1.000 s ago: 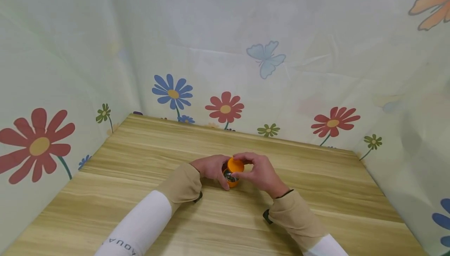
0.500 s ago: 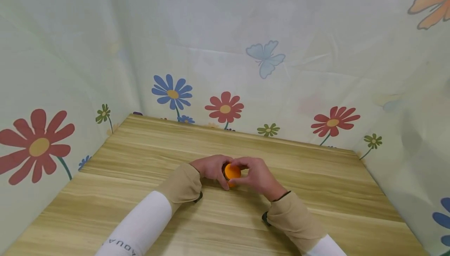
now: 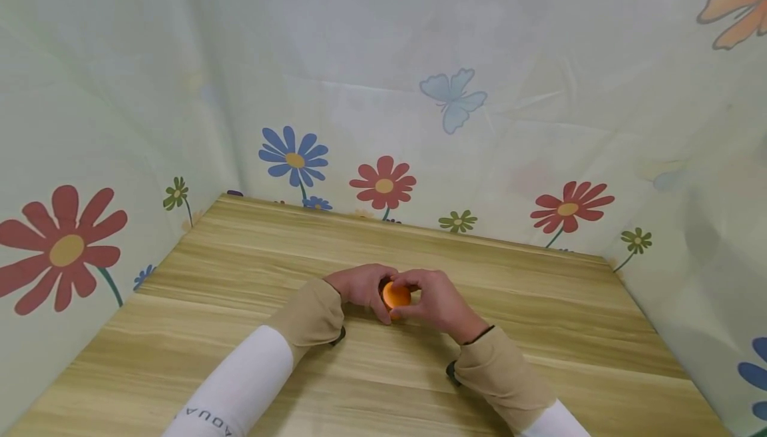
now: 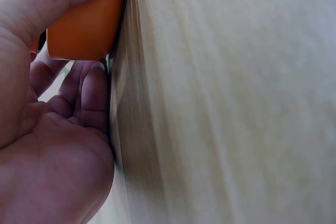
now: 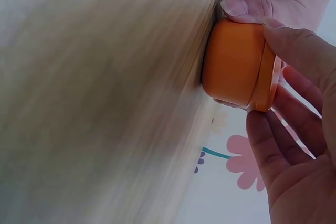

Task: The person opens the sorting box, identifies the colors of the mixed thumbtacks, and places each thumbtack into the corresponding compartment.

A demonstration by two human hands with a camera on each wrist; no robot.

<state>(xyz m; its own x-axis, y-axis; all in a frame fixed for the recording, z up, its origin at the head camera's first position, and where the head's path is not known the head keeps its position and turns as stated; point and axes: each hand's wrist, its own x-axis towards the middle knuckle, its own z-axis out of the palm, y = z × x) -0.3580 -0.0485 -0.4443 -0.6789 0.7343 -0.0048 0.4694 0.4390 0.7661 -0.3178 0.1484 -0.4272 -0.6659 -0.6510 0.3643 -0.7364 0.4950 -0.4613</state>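
A small round orange container stands on the wooden table, its orange lid sitting over the top. In the right wrist view the lid lies slightly tilted, with a thin dark gap along part of the seam. My left hand grips the container's body from the left, thumb on the near side. From the right, my right hand pinches the lid's edge between thumb and fingers. The left wrist view shows the orange body behind the left thumb. What lies inside is hidden by the lid.
The wood-grain table extends around both hands. Pale curtains printed with flowers and a butterfly hang along its back and sides. A small dark object shows at the far left table corner.
My right hand has brought the lid down and slightly left onto the container, covering the shiny metallic contents seen earlier. The left hand has stayed in place around the body.
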